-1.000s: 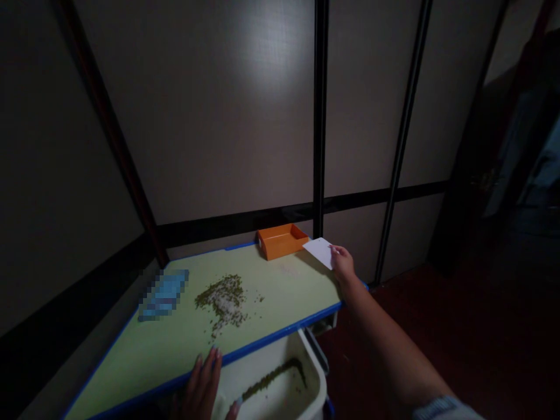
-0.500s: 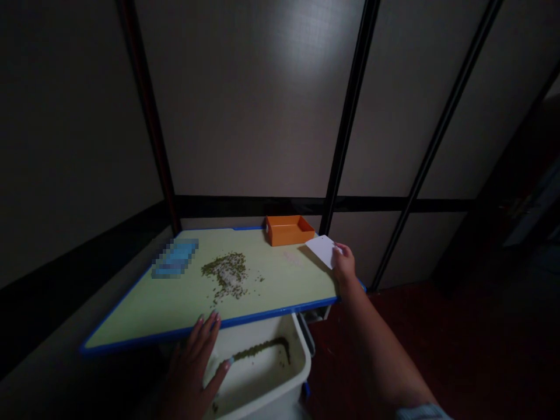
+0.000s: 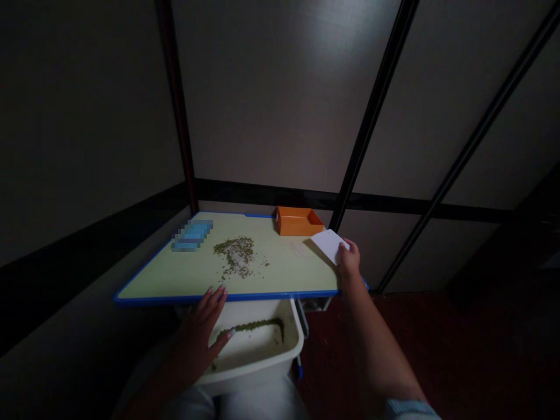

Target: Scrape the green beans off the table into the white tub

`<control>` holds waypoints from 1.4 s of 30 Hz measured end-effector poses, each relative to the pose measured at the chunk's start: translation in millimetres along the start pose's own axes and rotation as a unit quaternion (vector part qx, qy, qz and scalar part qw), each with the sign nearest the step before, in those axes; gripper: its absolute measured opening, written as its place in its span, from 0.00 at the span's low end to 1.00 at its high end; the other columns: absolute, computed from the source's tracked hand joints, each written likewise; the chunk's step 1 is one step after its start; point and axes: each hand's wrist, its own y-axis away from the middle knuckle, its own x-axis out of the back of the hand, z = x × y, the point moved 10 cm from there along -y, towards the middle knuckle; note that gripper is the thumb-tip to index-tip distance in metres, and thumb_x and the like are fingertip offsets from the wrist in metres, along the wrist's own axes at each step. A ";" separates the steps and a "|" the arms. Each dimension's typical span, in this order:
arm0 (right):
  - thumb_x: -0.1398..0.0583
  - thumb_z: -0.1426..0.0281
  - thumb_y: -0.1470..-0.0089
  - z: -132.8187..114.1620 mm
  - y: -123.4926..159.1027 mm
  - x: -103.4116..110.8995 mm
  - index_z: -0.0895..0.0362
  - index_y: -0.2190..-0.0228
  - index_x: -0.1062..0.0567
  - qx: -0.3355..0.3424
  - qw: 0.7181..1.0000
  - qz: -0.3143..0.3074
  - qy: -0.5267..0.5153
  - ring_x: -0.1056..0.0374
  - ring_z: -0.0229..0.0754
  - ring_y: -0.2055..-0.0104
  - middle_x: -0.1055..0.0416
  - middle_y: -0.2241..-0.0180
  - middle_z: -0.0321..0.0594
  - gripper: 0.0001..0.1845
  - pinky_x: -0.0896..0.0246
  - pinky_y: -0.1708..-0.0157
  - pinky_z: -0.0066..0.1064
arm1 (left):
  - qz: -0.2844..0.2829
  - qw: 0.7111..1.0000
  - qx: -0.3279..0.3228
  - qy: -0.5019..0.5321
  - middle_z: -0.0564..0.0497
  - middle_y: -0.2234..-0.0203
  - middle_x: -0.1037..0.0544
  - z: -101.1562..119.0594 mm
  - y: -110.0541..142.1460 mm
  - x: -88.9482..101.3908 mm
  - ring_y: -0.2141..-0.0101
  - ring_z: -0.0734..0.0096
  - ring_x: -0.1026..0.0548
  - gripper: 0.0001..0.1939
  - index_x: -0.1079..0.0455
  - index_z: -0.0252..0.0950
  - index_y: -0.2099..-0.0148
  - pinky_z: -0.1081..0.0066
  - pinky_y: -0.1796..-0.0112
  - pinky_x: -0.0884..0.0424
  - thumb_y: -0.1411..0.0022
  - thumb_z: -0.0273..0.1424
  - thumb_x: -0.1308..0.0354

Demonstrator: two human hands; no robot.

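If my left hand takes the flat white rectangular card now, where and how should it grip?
Probably pinch the card across its faces at the free left end, coming from the left: it is thin, the right hand grips its opposite end, and the shadow beneath suggests it is raised.

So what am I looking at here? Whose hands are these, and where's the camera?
No machine here: these are a person's bare hands, seen by a camera worn on that person's head, looking forward and down. The right hand holds a white card at the right end of a pale green, blue-edged table. The left hand is spread, fingertips at the table's near edge, by a white tub below. On the table lie a pile of green and whitish grains, an orange tray at the back and something blue on the left, too pixelated to identify. Inside the tub is a line of greenish bits.
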 end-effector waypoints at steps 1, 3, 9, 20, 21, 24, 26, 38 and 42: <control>0.41 0.60 0.64 -0.7 0.0 0.0 0.58 0.63 0.30 0.001 1.000 -0.001 0.002 0.34 0.40 0.66 0.30 0.65 0.41 0.24 0.39 0.67 0.31 | -0.008 1.000 0.002 -0.003 0.47 0.36 0.47 0.3 -0.2 0.3 0.36 0.55 0.50 0.36 0.64 0.46 0.34 0.46 0.44 0.41 0.40 0.42 0.52; 0.42 0.59 0.64 -2.9 1.1 0.8 0.58 0.63 0.29 0.003 1.000 -0.002 0.005 0.34 0.40 0.66 0.30 0.65 0.41 0.24 0.39 0.67 0.31 | -0.027 1.000 0.007 -0.010 0.47 0.36 0.47 1.2 -0.6 1.0 0.36 0.54 0.50 0.36 0.64 0.46 0.34 0.44 0.45 0.41 0.40 0.41 0.52; 0.38 0.59 0.63 -22.9 12.5 2.8 0.59 0.64 0.28 0.025 1.000 0.001 0.011 0.34 0.42 0.65 0.29 0.66 0.41 0.23 0.39 0.66 0.33 | -0.030 1.000 0.008 -0.003 0.46 0.35 0.48 6.3 -0.3 4.2 0.36 0.53 0.52 0.38 0.67 0.45 0.34 0.44 0.45 0.41 0.40 0.42 0.52; 0.32 0.61 0.65 -49.5 77.0 -137.1 0.57 0.67 0.24 0.033 0.942 -0.332 0.018 0.32 0.44 0.65 0.25 0.65 0.42 0.21 0.38 0.66 0.34 | -0.056 0.998 0.039 0.001 0.46 0.36 0.46 8.6 -0.8 8.0 0.37 0.53 0.49 0.38 0.57 0.43 0.34 0.45 0.44 0.41 0.42 0.48 0.51; 0.32 0.61 0.66 -46.0 79.0 -140.7 0.57 0.68 0.24 0.023 0.944 -0.330 0.014 0.32 0.44 0.66 0.25 0.65 0.42 0.20 0.38 0.66 0.34 | -0.057 0.998 0.038 -0.003 0.45 0.36 0.46 9.5 -1.1 9.6 0.37 0.52 0.48 0.37 0.57 0.43 0.35 0.44 0.44 0.41 0.42 0.48 0.51; 0.32 0.62 0.66 -37.5 79.8 -139.1 0.56 0.69 0.25 0.010 0.952 -0.307 0.002 0.32 0.44 0.66 0.25 0.66 0.42 0.19 0.38 0.67 0.34 | -0.049 0.998 0.032 -0.014 0.45 0.37 0.45 9.6 -1.9 10.7 0.37 0.52 0.48 0.37 0.56 0.42 0.35 0.45 0.45 0.40 0.42 0.48 0.52; 0.33 0.62 0.66 -34.7 78.4 -133.2 0.57 0.69 0.25 0.015 0.956 -0.291 0.004 0.32 0.44 0.66 0.26 0.67 0.42 0.19 0.38 0.66 0.34 | -0.042 0.999 0.027 -0.017 0.45 0.37 0.45 7.0 -2.2 6.6 0.37 0.53 0.48 0.37 0.55 0.42 0.35 0.47 0.45 0.39 0.43 0.48 0.51; 0.35 0.61 0.64 -28.1 79.6 -133.2 0.56 0.69 0.26 0.049 0.948 -0.312 0.048 0.32 0.44 0.64 0.26 0.66 0.40 0.17 0.38 0.64 0.34 | 0.018 1.000 0.002 -0.025 0.42 0.37 0.44 15.8 -6.8 8.5 0.37 0.49 0.48 0.40 0.54 0.35 0.35 0.53 0.45 0.36 0.44 0.51 0.51; 0.34 0.61 0.65 -27.4 79.8 -133.9 0.56 0.69 0.26 0.048 0.946 -0.318 0.049 0.33 0.44 0.64 0.26 0.66 0.40 0.18 0.38 0.64 0.33 | 0.011 1.000 0.010 -0.025 0.43 0.37 0.44 15.8 -6.6 8.7 0.37 0.49 0.48 0.40 0.53 0.35 0.35 0.53 0.45 0.37 0.44 0.52 0.52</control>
